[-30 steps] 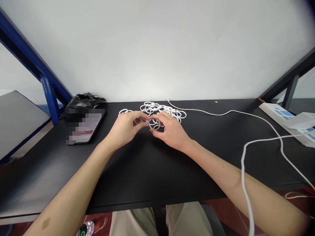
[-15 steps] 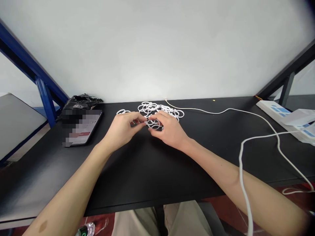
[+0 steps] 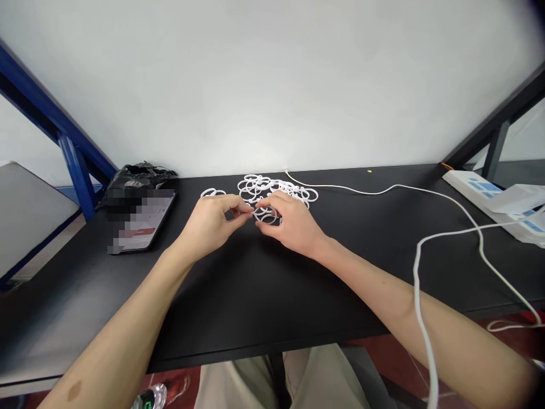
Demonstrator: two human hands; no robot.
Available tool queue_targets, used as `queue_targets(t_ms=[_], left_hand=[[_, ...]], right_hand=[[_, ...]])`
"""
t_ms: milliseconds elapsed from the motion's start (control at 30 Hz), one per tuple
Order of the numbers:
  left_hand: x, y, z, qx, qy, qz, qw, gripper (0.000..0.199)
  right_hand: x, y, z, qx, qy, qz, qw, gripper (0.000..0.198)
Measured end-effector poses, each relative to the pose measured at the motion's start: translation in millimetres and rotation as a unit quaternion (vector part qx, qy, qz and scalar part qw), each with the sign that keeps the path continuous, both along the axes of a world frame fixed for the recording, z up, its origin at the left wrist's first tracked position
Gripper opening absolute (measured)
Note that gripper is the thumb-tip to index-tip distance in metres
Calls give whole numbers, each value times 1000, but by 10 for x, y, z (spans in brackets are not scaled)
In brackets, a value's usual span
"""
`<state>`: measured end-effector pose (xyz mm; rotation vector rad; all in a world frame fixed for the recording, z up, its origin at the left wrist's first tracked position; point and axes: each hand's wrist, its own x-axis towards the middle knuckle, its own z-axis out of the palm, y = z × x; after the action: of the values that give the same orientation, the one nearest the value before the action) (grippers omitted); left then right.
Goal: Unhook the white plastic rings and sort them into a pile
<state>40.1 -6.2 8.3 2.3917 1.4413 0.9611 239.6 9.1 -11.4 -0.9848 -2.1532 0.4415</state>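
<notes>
Between my two hands is a white ring [image 3: 267, 222]. My left hand [image 3: 215, 220] pinches its left side between thumb and fingertips. My right hand [image 3: 293, 224] grips the ring from the right, with the thumb below and the fingers above. Just behind the hands lies a pile of similar white rings [image 3: 261, 183] on the black table. One or two loose rings [image 3: 213, 192] lie apart, beyond my left hand. Part of the pile is hidden by my fingers.
A phone [image 3: 147, 221] and a black plastic bag [image 3: 140, 175] are at the left. A white cable [image 3: 398, 187] runs across the table and passes over my right forearm. At the right lies a white and blue package [image 3: 489, 199]. The wall [image 3: 272, 85] stands behind.
Both hands stay in nearly the same place on the ring. My left fingers have drawn slightly closer together; the view has shifted a little.
</notes>
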Motion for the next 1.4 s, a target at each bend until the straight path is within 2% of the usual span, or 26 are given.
queue_targets(t_ms=[267,567,633,733,833,900,967,1067,1133,1200,1267,1333,1400], left_hand=[[1,10,-15,12,-9,-16,1000,8],[59,4,-17,-18,9,-3,1000,10],[54,15,-25,-16,20,7,1000,10],[-16,65,-37,-8,19,67,998,13],[-169,149,-66,-4,10,187,982,15],[-291,210,-109,-13,25,258,966,15],[-392,258,-169,-28,69,290,954,15],[-439,284,-238,-30,153,301,941,25],[-380,260,-226,-2,167,296,941,30],[-263,207,-159,17,121,261,958,27],[-128,136,-65,-51,17,167,984,23],[-16,70,18,-151,-66,89,982,26],[46,29,63,-198,-134,49,970,29]], right_hand=[[-4,-6,15,6,1,-7,1000,20],[9,-7,-71,17,-6,-3,1000,31],[12,-7,-85,13,-14,-2,1000,39],[27,0,-75,12,-37,-29,999,48],[55,5,-35,23,-92,-63,993,30],[76,-7,-4,31,-136,-66,988,26],[88,-35,20,27,-179,-53,982,25],[82,-84,38,11,-220,-21,975,15],[65,-107,44,25,-220,4,975,12],[50,-119,55,57,-203,25,977,11],[42,-123,73,86,-187,31,978,10],[47,-123,92,99,-182,21,978,9],[60,-123,103,99,-183,9,978,10]])
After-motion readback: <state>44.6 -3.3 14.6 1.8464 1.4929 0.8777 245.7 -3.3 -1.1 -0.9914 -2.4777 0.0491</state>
